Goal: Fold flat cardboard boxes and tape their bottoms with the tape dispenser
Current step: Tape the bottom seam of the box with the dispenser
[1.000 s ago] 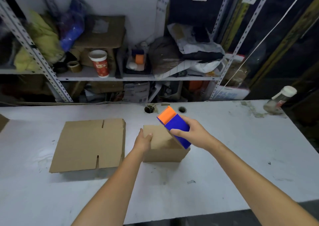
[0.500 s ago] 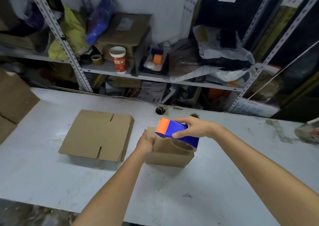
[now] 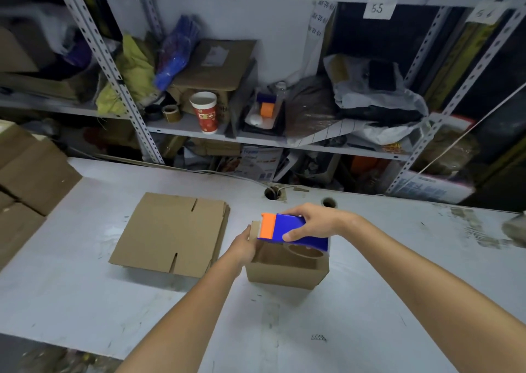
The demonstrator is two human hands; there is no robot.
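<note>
Tape dispenser (image 3: 287, 226), blue plastic body with an orange front end, is at centre frame directly over the small brown cardboard box (image 3: 284, 273), with its tape roll facing down at the box top. Right grip (image 3: 316, 224) is curled round the dispenser body, thumb on the near side and fingers over the far side. Left grip (image 3: 244, 247) clasps the box's upper left edge; its fingertips are partly hidden. The box stands on the white desk (image 3: 370, 301). Stack of flat brown cardboard blanks (image 3: 170, 233) lies on the desk left of the box, not touching it. Red-and-white paper cup (image 3: 205, 112) stands on the shelf, upper centre.
</note>
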